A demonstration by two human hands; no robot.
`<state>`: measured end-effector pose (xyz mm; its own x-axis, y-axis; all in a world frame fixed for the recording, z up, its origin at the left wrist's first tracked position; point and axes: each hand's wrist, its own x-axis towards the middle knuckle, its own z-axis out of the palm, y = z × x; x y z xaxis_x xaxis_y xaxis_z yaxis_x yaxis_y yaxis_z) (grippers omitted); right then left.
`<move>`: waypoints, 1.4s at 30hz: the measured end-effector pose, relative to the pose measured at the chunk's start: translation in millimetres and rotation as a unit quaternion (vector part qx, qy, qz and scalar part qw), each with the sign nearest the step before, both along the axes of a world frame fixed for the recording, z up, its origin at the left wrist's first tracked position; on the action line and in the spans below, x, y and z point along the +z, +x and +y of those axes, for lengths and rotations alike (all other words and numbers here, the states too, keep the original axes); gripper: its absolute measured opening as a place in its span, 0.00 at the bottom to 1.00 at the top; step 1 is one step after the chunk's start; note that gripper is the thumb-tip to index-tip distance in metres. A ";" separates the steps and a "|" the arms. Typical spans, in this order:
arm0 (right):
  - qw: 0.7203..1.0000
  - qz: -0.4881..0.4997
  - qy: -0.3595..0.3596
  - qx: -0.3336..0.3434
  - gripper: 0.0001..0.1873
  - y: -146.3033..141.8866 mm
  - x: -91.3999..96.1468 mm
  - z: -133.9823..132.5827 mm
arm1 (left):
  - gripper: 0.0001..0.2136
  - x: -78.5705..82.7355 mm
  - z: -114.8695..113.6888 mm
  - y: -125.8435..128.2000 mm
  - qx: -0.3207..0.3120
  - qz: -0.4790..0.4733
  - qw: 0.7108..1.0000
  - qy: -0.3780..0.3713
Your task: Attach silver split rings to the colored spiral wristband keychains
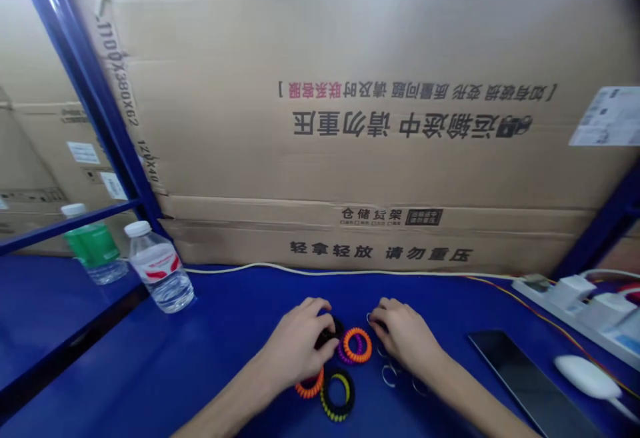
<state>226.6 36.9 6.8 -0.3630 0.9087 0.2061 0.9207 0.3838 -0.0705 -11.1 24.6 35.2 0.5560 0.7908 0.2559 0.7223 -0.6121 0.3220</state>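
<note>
My left hand [305, 339] has its thumb and fingers curled round a black coil wristband [327, 333]. Close to it, an orange coil wristband [361, 346] overlaps a purple one [345, 353] on the blue tabletop. Below my left hand lie a second orange wristband [310, 386], partly covered, and a black and yellow one [338, 395]. With fingers bent down, my right hand [404, 331] pinches at a small metal ring [369, 318]. More thin metal rings [389, 376] lie under and below that hand, some of them hidden.
A water bottle [159, 268] stands at the left, with a green-labelled bottle [95, 245] beyond the blue rack post. A large cardboard sheet [350, 171] walls off the back. At the right are a dark phone [530, 378], a white mouse-like device [587, 377] and a power strip [580, 311] with plugs.
</note>
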 end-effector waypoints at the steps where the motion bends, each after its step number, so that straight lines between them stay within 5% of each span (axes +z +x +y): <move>1: 1.000 -0.005 0.003 0.005 0.14 -1.0 -0.9 0.9 | 0.03 0.7 0.2 -0.3 0.003 -0.011 1.000 0.002; 15: 0.996 0.003 0.008 0.092 0.08 4.3 5.4 0.1 | 0.03 -4.4 3.4 -3.3 0.004 -0.092 0.996 -0.005; 21: 0.956 0.265 -0.063 0.105 0.06 7.2 23.7 -19.7 | 0.03 -2.2 -6.2 -5.8 -0.033 -0.240 0.970 0.001; 25: 0.932 0.330 -0.124 0.087 0.06 1.9 20.8 -24.8 | 0.01 -3.5 -10.3 -1.8 -0.034 -0.278 0.960 -0.030; 35: 0.934 0.317 -0.104 0.127 0.07 -12.3 22.6 -34.3 | 0.01 -9.6 -15.0 11.8 0.045 -0.301 0.949 -0.080; 42: 0.928 0.328 -0.095 0.148 0.07 -18.7 23.0 -37.9 | 0.10 -10.0 -17.0 14.5 0.003 -0.324 0.934 -0.148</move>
<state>207.9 -1.0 29.8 -0.4564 0.8314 0.3169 0.5112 0.5365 -0.6714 3.4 7.6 25.2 0.3561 0.8828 0.3064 0.3201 -0.4232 0.8476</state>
